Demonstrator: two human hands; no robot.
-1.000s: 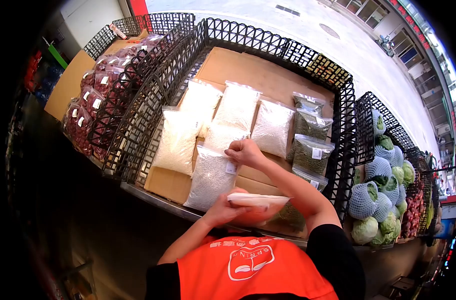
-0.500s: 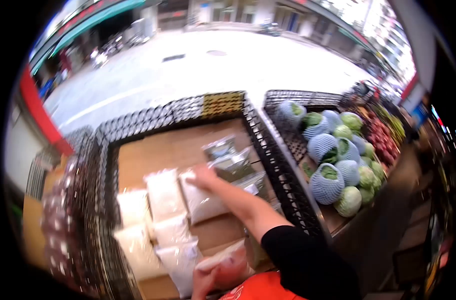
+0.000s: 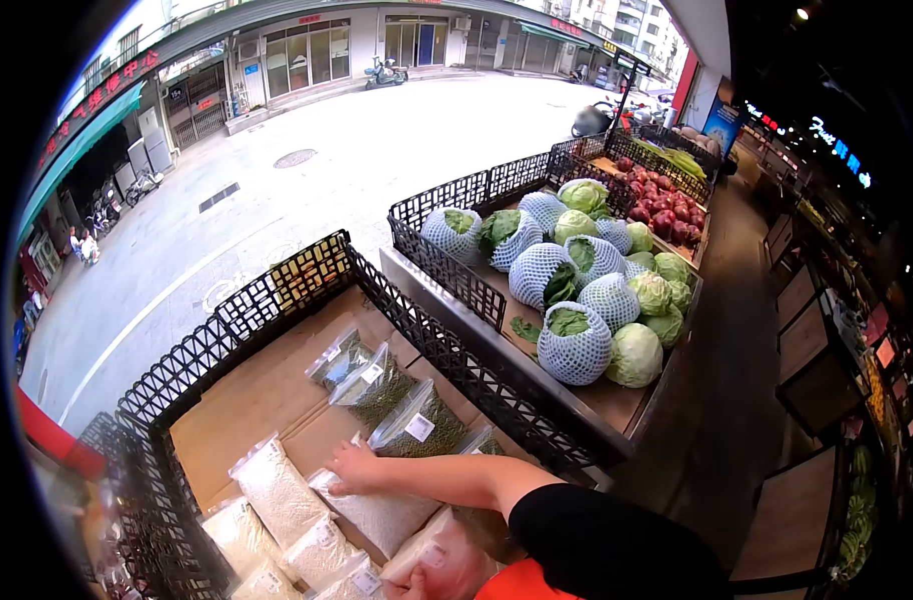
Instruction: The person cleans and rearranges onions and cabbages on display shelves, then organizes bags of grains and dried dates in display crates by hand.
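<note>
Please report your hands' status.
Right hand touching white-filled clear plastic bag. Left hand holding another bag. Right forearm partly hiding green-filled plastic bag.

I get strong daylight from the street at eleven o'clock, nearly washed out; the aisle at four sits dim. Fisheye bends the edges, corners black; eight o'clock looks soft.
</note>
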